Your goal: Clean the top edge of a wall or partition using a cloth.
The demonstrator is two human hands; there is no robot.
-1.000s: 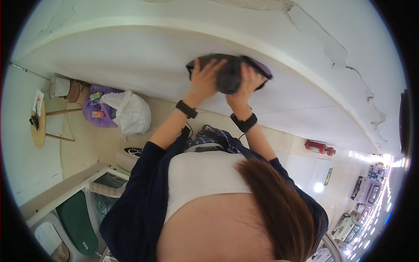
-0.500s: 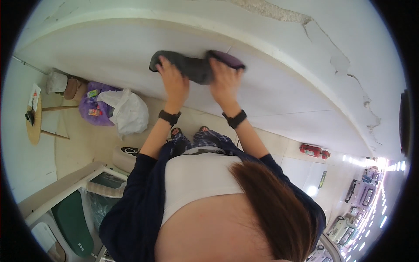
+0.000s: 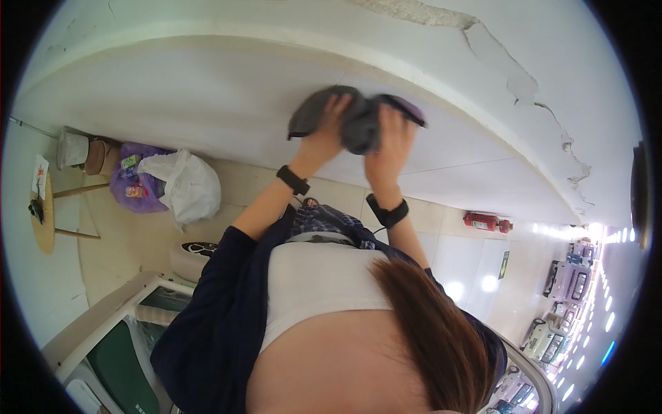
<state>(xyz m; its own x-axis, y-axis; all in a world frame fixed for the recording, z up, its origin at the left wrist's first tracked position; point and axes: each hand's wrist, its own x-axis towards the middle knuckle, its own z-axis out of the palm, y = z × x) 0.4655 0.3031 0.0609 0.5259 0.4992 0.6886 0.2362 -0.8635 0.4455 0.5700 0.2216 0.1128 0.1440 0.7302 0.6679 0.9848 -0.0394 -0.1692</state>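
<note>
A dark grey cloth (image 3: 360, 130) with a purple patch at its right end lies bunched against the white tiled wall (image 3: 207, 90) in front of me. My left hand (image 3: 321, 140) grips its left part, fingers pressed over the fabric. On the right part, my right hand (image 3: 390, 148) also holds the cloth, with its fingers pointing up toward the ledge. Motion blurs the fingertips somewhat. Each wrist wears a black band, the left one (image 3: 293, 181) and the right one (image 3: 387, 210).
A curved ledge (image 3: 227, 43) runs above the tiles; the plaster over it is cracked. Purple (image 3: 127, 186) and white bags (image 3: 193, 190) sit left, near a small round table (image 3: 43, 217). A red fire extinguisher (image 3: 486, 221) is at right. Small vehicles (image 3: 569, 283) stand farther right.
Both hands have slid to the right along the wall with the cloth and slightly down. The hands are closer together, and the cloth is more bunched between them.
</note>
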